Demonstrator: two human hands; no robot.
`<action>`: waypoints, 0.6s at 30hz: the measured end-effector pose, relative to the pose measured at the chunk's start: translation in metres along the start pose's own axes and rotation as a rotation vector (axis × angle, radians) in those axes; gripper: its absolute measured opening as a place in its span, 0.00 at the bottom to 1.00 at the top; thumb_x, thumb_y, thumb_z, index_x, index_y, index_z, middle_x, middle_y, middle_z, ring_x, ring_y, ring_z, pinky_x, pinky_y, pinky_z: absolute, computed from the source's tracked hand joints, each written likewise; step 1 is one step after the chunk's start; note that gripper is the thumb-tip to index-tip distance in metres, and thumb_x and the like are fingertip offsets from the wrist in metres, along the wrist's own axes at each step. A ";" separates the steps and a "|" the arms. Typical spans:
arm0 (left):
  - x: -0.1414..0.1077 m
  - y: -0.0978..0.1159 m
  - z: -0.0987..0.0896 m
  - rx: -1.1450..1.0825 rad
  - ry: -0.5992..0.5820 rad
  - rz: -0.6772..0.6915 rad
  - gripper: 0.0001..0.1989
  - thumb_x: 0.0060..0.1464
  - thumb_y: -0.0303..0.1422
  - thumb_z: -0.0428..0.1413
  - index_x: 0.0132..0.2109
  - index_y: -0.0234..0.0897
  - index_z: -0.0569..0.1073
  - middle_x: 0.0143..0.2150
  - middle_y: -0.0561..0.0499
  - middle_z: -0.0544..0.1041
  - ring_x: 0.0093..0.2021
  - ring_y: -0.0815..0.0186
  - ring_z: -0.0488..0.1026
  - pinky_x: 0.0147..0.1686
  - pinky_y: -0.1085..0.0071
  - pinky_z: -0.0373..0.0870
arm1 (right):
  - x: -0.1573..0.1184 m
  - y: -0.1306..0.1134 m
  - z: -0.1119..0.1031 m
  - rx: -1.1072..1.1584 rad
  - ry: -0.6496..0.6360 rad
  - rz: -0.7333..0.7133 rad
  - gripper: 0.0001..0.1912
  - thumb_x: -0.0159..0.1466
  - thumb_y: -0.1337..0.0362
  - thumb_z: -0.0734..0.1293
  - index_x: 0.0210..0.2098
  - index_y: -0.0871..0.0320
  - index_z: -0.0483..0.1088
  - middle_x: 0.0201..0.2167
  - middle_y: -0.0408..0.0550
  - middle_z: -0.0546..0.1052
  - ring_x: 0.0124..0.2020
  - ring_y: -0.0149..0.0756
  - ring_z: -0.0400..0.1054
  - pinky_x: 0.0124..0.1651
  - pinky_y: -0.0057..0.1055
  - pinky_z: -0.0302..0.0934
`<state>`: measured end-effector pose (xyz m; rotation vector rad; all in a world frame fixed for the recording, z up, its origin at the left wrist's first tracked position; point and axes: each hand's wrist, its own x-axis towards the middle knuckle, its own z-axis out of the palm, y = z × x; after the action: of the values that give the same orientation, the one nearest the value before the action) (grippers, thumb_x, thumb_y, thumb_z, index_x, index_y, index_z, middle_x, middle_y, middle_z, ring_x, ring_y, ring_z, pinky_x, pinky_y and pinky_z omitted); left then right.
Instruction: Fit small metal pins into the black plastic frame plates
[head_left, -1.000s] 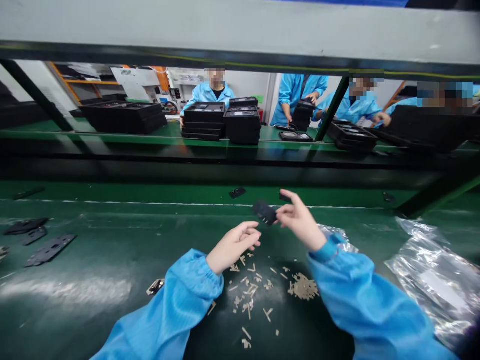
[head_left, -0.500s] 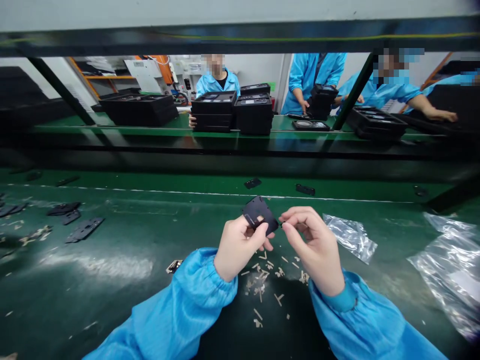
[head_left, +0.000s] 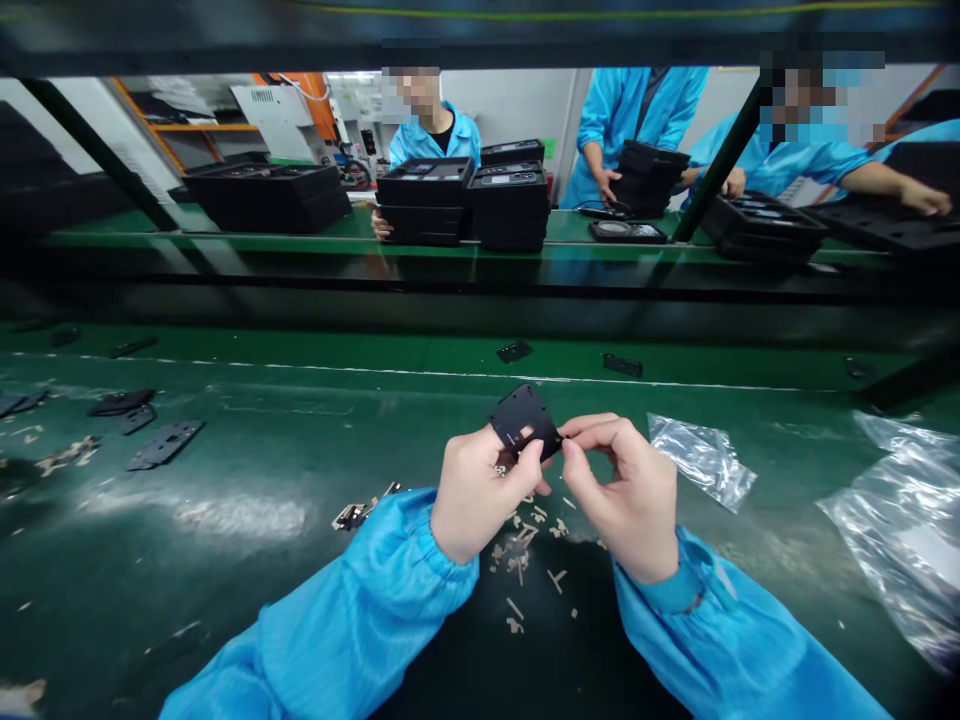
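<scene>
My left hand is closed on a thin black plastic plate with a small rectangular cut-out, its thumb across the lower face. At the plate's right corner, my right hand pinches with thumb and index finger. What lies in that pinch is tiny and dark, mostly hidden by the fingertips. On the green table below the hands lie scattered pale strips and scraps. Beside my left sleeve is a small heap of shiny dark and pale pieces.
Clear plastic bags lie to the right. More black plates are at the left, and two small black parts lie toward the back. Beyond a raised shelf, co-workers in blue stand behind stacked black trays.
My right hand's fingertips have come from just beside the black plate to its right corner. The whole view has tipped slightly downward. At the back, a co-worker's hands have shifted among the trays.
</scene>
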<state>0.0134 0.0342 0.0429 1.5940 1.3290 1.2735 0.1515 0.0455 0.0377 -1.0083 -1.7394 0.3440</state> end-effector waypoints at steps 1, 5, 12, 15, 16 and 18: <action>0.000 0.000 0.000 0.011 0.001 0.005 0.06 0.51 0.30 0.51 0.31 0.34 0.71 0.22 0.52 0.76 0.17 0.71 0.72 0.20 0.78 0.70 | 0.000 -0.001 0.000 -0.008 -0.006 -0.017 0.07 0.58 0.72 0.63 0.27 0.55 0.61 0.30 0.44 0.72 0.31 0.31 0.69 0.32 0.29 0.64; 0.000 0.000 -0.002 0.049 0.007 0.025 0.05 0.51 0.30 0.51 0.30 0.34 0.70 0.23 0.52 0.76 0.18 0.71 0.72 0.21 0.78 0.71 | 0.001 -0.003 -0.003 -0.033 -0.048 -0.050 0.07 0.58 0.73 0.63 0.27 0.55 0.62 0.31 0.44 0.73 0.32 0.31 0.69 0.34 0.29 0.63; 0.000 -0.001 -0.004 0.143 0.010 0.092 0.06 0.51 0.29 0.51 0.28 0.34 0.70 0.20 0.53 0.75 0.20 0.70 0.74 0.24 0.77 0.71 | 0.005 -0.002 -0.008 0.145 -0.144 0.119 0.05 0.59 0.71 0.62 0.27 0.57 0.64 0.31 0.45 0.72 0.31 0.31 0.68 0.32 0.28 0.64; 0.000 0.001 -0.005 0.157 0.011 0.116 0.08 0.52 0.29 0.51 0.27 0.34 0.70 0.19 0.53 0.75 0.21 0.69 0.75 0.25 0.77 0.71 | 0.008 0.000 -0.010 0.279 -0.199 0.254 0.05 0.59 0.68 0.63 0.26 0.58 0.65 0.31 0.45 0.72 0.29 0.30 0.68 0.31 0.27 0.64; 0.000 0.002 -0.006 0.157 0.013 0.126 0.08 0.51 0.28 0.51 0.26 0.34 0.70 0.19 0.54 0.75 0.21 0.70 0.74 0.24 0.78 0.71 | 0.009 0.001 -0.010 0.316 -0.213 0.292 0.05 0.59 0.67 0.63 0.26 0.58 0.66 0.31 0.45 0.72 0.29 0.30 0.68 0.31 0.27 0.64; 0.000 0.004 -0.007 0.158 0.021 0.151 0.08 0.51 0.27 0.51 0.25 0.33 0.70 0.18 0.54 0.74 0.20 0.71 0.73 0.23 0.79 0.70 | 0.009 0.002 -0.011 0.374 -0.232 0.342 0.06 0.59 0.67 0.64 0.26 0.59 0.66 0.31 0.45 0.72 0.29 0.29 0.67 0.32 0.26 0.63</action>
<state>0.0083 0.0330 0.0489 1.8249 1.3727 1.3038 0.1612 0.0510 0.0472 -1.0148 -1.6172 1.0005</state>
